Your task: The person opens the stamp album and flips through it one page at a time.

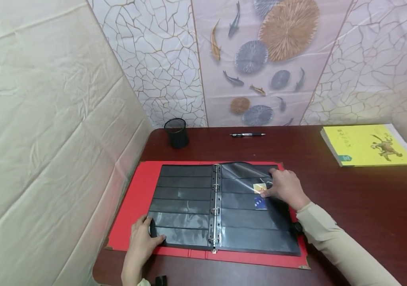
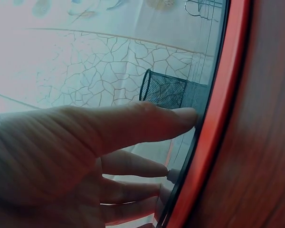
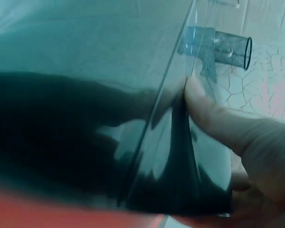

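A red ring binder (image 1: 124,206) lies spread on the table, holding black pages with clear strip pockets. My right hand (image 1: 287,188) pinches the outer edge of the right page (image 1: 249,238), lifting it in a curve; in the right wrist view the thumb (image 3: 204,102) presses its glossy face, with other fingers behind. Close by the thumb sit a small yellow stamp-like piece (image 1: 259,188) and a blue one (image 1: 260,202). At the lower left corner of the left page (image 1: 183,206), my left hand (image 1: 141,238) rests with thumb and fingers extended, touching the page.
A black mesh pen cup (image 1: 177,135) stands at the back left of the dark wooden table (image 1: 350,198). Along the back lies a pen (image 1: 247,135). A yellow-covered book (image 1: 371,145) occupies the back right. Patterned cloth hangs behind, pale cloth at left.
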Demonstrator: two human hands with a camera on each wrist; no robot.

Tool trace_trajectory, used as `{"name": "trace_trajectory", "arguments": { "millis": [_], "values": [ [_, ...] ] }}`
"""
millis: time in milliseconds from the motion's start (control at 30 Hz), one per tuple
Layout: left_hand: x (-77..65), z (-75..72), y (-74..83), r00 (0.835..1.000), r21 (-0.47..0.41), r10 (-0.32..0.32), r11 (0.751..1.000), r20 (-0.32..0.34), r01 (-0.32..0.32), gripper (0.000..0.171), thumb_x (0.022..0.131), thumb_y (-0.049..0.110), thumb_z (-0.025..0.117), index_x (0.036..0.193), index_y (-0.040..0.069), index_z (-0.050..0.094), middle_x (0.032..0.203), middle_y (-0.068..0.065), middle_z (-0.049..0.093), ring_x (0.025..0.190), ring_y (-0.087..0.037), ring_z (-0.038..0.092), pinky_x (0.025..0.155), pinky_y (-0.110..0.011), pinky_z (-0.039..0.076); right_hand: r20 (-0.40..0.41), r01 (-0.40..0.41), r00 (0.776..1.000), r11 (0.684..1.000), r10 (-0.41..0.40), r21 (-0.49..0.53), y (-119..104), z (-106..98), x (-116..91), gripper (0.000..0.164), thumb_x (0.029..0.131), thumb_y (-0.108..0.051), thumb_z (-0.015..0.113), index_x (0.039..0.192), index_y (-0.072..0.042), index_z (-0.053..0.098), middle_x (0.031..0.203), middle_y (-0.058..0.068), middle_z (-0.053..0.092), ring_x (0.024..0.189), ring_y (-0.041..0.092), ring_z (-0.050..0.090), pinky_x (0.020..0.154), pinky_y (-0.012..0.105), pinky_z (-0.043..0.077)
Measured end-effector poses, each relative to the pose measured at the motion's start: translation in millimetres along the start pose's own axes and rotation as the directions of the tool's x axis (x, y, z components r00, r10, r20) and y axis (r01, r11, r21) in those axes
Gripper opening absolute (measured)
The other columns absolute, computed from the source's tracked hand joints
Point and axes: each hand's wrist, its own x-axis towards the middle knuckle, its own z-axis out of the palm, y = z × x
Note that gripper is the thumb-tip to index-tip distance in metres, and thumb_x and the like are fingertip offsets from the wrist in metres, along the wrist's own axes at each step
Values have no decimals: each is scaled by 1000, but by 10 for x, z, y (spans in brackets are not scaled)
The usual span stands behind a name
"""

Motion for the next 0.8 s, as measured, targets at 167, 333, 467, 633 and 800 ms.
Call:
{"name": "trace_trajectory", "arguments": {
  "millis": [167, 333, 467, 633, 800],
  "values": [
    [9, 13, 17, 1000, -3, -12, 1000, 7, 12, 74, 74, 12, 89, 131, -17, 54, 141, -38, 43, 129, -53, 38, 101, -63, 41, -63, -36, 997, 999, 36, -11, -74, -20, -73, 84, 62, -35, 98, 121, 12, 62, 53, 4, 51, 57, 24, 56, 83, 62, 47],
    [17, 19, 48, 1000, -5, -17, 1000, 7, 17, 73, 73, 11, 90, 130, -18, 55, 140, -39, 44, 129, -53, 38, 100, -63, 42, -65, -55, 996, 998, 57, 28, -68, -21, -67, 89, 61, -32, 99, 127, 11, 57, 89, 20, 65, 60, 27, 56, 57, 49, 49],
    [15, 0, 62, 999, 0, -31, 1000, 24, 31, 72, 74, 12, 90, 131, -17, 55, 141, -39, 43, 130, -54, 37, 98, -62, 45, -32, -34, 999, 996, 37, 79, -55, -5, -27, 103, 62, -25, 98, 142, 11, 46, 140, 34, 48, 81, 41, 64, 71, 57, 53],
    [18, -27, 51, 1000, 20, -22, 1000, 18, 22, 71, 74, 11, 90, 130, -17, 56, 140, -39, 44, 128, -54, 39, 95, -61, 47, 0, 24, 1000, 981, -25, 192, 4, -13, -28, 109, 66, -17, 96, 153, 7, 34, 159, 34, 20, 130, 56, 43, 98, 72, 37],
    [30, -15, 48, 1000, 26, -17, 1000, 22, 16, 70, 75, 12, 89, 129, -17, 56, 139, -39, 44, 127, -54, 39, 92, -60, 50, -9, 87, 996, 947, -88, 310, 120, -74, -115, 109, 74, -18, 92, 160, -4, 27, 166, 27, -1, 127, 54, 48, 101, 73, 34]
  ]
}}
